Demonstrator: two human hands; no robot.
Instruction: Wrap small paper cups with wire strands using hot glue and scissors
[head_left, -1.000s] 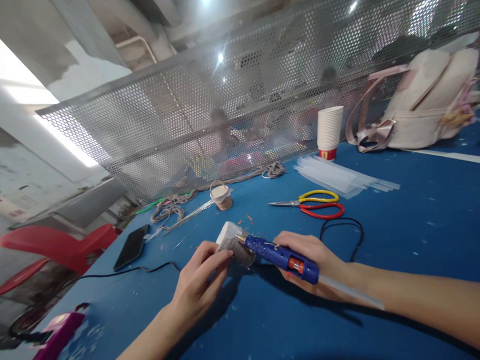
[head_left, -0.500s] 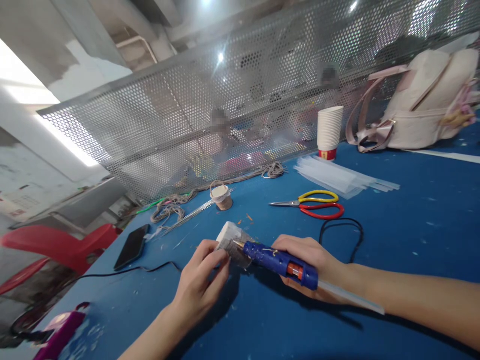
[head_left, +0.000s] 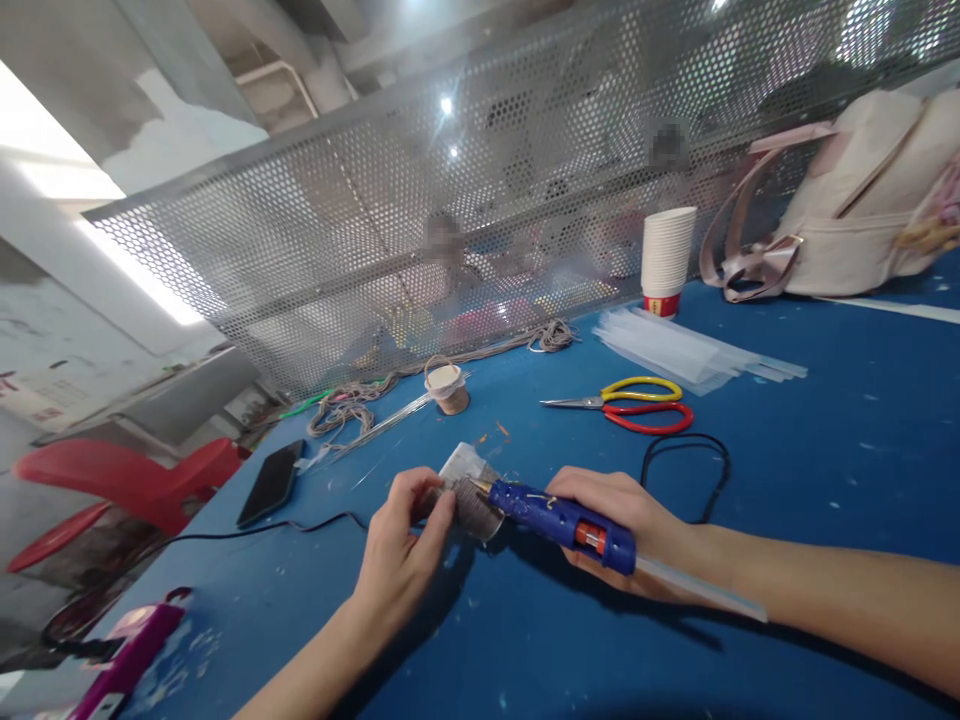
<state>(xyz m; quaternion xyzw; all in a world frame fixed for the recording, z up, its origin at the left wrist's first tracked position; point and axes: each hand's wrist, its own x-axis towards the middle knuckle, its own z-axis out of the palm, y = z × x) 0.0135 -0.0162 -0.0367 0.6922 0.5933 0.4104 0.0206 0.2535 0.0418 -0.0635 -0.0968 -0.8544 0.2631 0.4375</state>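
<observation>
My left hand (head_left: 405, 545) is closed on a small paper cup (head_left: 463, 463) that lies tilted, partly wrapped in grey-brown cord; its fingers hide one side. My right hand (head_left: 619, 505) grips a blue hot glue gun (head_left: 551, 518) from behind, with the handle and trigger hidden. The metal nozzle sits at the cord-wrapped side of the cup; whether it touches cannot be told. A clear glue stick (head_left: 701, 587) juts from the gun's rear end.
Scissors (head_left: 611, 404) with yellow and red handles lie beyond my right hand. Behind are glue sticks (head_left: 675, 350), stacked paper cups (head_left: 667, 255), a small cord-wrapped bucket (head_left: 448, 388) and grey cord (head_left: 555, 336). A phone (head_left: 271, 482) lies left; a pale backpack (head_left: 847, 210) stands right.
The cup has turned slightly in my left hand, and more of its cord-wrapped side shows. The glue gun stays at the cup. The whole view has shifted a little.
</observation>
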